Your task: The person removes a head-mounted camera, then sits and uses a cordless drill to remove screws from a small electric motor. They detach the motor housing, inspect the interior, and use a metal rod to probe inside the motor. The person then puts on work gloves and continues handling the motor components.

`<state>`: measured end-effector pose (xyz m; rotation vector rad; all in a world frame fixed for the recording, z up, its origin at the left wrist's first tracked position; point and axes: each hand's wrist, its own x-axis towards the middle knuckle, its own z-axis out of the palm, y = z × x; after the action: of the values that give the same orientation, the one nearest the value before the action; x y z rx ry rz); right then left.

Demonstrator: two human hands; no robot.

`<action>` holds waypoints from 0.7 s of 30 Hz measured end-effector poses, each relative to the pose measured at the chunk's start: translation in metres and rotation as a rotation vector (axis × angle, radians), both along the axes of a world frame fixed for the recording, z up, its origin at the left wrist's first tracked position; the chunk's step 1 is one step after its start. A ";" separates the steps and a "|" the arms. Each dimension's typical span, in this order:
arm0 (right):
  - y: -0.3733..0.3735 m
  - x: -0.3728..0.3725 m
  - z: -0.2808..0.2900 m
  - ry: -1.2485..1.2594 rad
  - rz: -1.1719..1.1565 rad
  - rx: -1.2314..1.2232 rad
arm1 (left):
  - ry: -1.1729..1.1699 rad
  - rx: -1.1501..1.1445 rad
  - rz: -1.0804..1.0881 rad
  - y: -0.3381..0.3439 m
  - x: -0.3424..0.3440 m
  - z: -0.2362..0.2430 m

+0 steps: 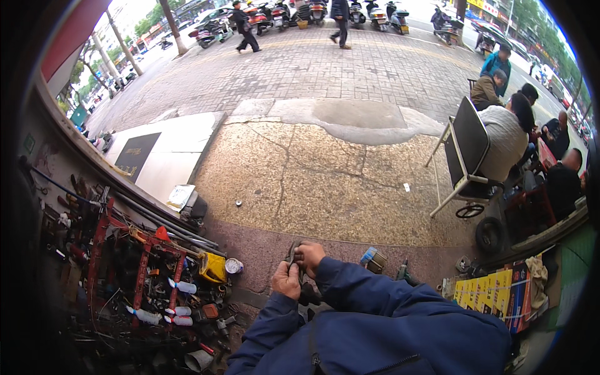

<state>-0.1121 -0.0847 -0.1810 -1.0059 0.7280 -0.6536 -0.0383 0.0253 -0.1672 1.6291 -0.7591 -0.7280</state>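
Observation:
Close together in front of my body, both hands are closed on a dark, limp, cloth-like piece point(308, 294). It is small and partly covered, so its exact kind cannot be made out. My left hand point(286, 281) pinches it at the lower left. Just above and to the right, my right hand point(310, 256) grips it with bent fingers. Some of the dark material shows above the hands, and more hangs below them. Both forearms are in dark blue sleeves.
At left stands a red metal rack point(142, 275) crowded with tools, bottles and a yellow container point(213, 267). A can point(234, 266), a blue-topped box point(374, 259) and yellow boxes point(484, 291) are nearby. People sit at right, by a chair point(470, 140) and a small tyre point(490, 235).

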 end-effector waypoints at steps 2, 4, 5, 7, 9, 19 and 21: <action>0.010 0.007 -0.017 0.374 0.062 -0.191 | -0.095 -0.072 0.062 -0.007 0.010 0.006; 0.012 0.008 -0.035 0.566 0.511 -0.285 | -0.225 -0.078 0.082 -0.017 0.017 0.015; 0.013 0.012 -0.044 0.568 0.529 -0.306 | -0.298 -0.065 0.071 -0.018 0.018 0.021; -0.008 0.018 -0.056 0.538 0.629 -0.482 | -0.452 -0.013 0.018 -0.016 0.010 0.033; -0.021 0.024 -0.059 0.352 0.601 -0.440 | -0.500 -0.051 -0.119 -0.016 -0.004 0.045; -0.051 0.051 0.029 -0.103 0.533 -0.887 | -0.637 -0.173 -0.221 -0.016 -0.017 0.089; -0.049 0.045 0.043 -0.129 0.477 -1.516 | -0.626 -0.185 -0.258 -0.014 -0.019 0.093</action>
<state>-0.0666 -0.1336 -0.1383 -2.3782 -0.3010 -0.7983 -0.0569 0.0110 -0.0746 1.6112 -1.4599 -0.2973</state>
